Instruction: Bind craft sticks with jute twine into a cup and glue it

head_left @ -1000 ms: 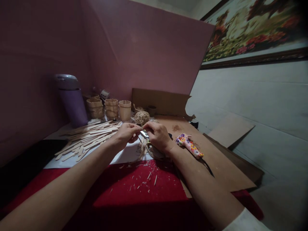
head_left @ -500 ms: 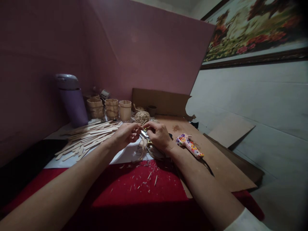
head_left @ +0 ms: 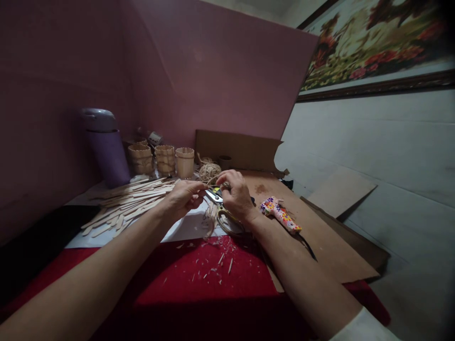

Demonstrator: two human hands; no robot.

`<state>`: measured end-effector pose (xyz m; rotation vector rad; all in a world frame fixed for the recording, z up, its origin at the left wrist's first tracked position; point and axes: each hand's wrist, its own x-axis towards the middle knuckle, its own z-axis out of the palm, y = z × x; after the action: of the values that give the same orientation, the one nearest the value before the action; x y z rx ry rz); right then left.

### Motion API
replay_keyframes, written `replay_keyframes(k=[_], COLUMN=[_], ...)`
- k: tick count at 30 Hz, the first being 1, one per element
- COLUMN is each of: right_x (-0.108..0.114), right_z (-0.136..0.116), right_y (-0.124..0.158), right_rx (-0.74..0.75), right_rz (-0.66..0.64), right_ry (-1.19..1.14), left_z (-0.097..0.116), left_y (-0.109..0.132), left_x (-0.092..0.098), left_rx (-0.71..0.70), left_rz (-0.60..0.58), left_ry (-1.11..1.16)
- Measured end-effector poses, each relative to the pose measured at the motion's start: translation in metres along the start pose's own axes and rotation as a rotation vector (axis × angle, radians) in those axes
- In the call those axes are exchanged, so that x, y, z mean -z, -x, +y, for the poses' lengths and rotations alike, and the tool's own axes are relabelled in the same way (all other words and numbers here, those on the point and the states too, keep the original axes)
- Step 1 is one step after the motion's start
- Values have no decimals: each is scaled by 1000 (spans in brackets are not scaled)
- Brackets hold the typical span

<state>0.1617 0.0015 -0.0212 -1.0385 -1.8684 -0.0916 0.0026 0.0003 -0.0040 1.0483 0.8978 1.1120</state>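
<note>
My left hand (head_left: 185, 196) pinches a strand of twine (head_left: 213, 181) between thumb and fingertips. At the other end of this short stretch, my right hand (head_left: 236, 193) has its fingers curled round the twine. Just behind the strand sits a ball of twine (head_left: 209, 171). Scissors (head_left: 226, 221) lie beneath the hands, blades pointing away to the left and handles toward me. Loose twine pieces (head_left: 210, 222) rest beside them. The right palm and part of its grip are hidden from view.
Flat wooden sticks (head_left: 131, 201) are heaped at left, before wooden-stick cups (head_left: 165, 160) and a purple bottle (head_left: 108, 151). A flower-patterned glue gun (head_left: 282, 218) lies on cardboard (head_left: 327, 251) at right. Scraps litter the red cloth (head_left: 199, 279).
My right hand has shifted slightly up and away from my left, so more of the twine shows between them. The scissors are now more visible below.
</note>
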Motion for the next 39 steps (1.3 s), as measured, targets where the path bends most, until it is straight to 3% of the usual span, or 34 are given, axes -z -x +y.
replay_keyframes(k=[8, 16, 28, 39], right_x=[0, -2, -2, -4], right_z=[-6, -7, -8, -8], right_y=[2, 4, 5, 4], right_rx=[62, 188, -60, -123], right_rz=[-75, -147, -125, -98], right_ry=[78, -173, -204, -219], left_z=[-4, -4, -3, -11], left_y=[-1, -1, 2, -2], left_x=[4, 0, 0, 2], left_rx=[-52, -86, -76, -146], left_rz=[-16, 37, -101, -139], left_ry=[-21, -99, -190, -117])
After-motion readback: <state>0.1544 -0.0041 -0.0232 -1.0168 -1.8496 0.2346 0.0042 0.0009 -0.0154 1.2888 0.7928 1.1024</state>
